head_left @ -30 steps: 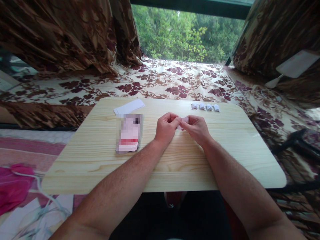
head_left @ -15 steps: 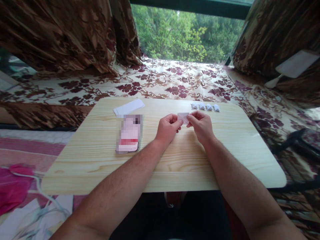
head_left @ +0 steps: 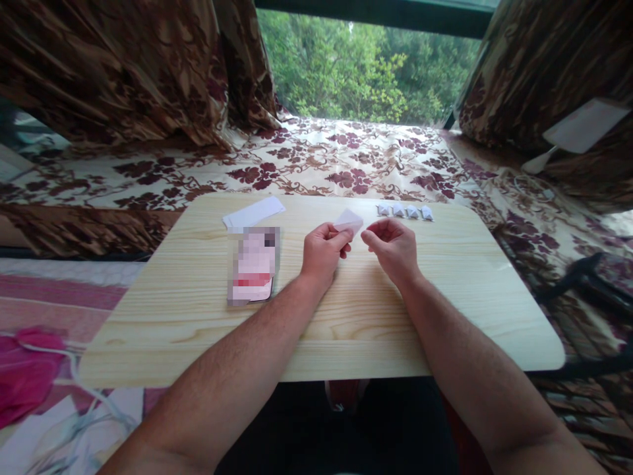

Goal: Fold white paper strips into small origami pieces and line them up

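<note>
the left hand [head_left: 319, 252] pinched the paper [head_left: 349, 219] beside the empty, loosely curled right hand [head_left: 398, 247], a light, steady grip likely serving best.

From above the near side of the wooden table [head_left: 366, 316], the head camera is looking forward and down at close range, facing the window [head_left: 346, 72] beyond the table's far edge.

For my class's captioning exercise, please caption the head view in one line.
Left hand pinches a small paper near the right hand; four white pieces lined up on the table.
</note>
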Demonstrator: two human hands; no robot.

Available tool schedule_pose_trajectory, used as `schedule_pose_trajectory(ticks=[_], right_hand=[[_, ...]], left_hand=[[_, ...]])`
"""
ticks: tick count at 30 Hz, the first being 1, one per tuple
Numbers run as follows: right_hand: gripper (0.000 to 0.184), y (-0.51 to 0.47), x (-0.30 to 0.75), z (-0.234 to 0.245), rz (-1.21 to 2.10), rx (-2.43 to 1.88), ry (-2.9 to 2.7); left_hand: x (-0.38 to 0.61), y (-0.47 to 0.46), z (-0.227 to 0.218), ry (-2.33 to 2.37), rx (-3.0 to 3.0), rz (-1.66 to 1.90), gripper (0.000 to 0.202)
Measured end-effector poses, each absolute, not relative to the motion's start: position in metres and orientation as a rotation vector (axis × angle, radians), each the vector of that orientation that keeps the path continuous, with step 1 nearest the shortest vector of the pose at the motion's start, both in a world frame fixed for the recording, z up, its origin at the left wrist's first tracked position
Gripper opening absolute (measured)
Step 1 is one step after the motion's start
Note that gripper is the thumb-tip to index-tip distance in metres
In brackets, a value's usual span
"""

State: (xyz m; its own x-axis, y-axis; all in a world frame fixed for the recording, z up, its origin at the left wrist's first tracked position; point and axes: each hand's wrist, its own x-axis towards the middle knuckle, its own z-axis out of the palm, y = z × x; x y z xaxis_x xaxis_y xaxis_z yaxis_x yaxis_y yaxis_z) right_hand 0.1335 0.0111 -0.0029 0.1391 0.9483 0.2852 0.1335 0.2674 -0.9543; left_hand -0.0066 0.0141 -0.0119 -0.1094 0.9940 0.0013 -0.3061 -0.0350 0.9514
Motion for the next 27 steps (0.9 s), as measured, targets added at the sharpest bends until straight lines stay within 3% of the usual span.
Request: schedule_pose_trajectory(ticks=[15, 27], right_hand=[[0.025, 0.01, 0.13, -0.006, 0.814, -1.117, -1.335], [0.006, 0.008, 0.132, -0.014, 0.719, -1.04, -1.443]], left_hand=[[-0.006, 0.012, -0.014, 1.085, 1.068, 1.4, 0.027], [-0.005, 0.01, -0.011, 1.051, 0.994, 1.33, 0.018]])
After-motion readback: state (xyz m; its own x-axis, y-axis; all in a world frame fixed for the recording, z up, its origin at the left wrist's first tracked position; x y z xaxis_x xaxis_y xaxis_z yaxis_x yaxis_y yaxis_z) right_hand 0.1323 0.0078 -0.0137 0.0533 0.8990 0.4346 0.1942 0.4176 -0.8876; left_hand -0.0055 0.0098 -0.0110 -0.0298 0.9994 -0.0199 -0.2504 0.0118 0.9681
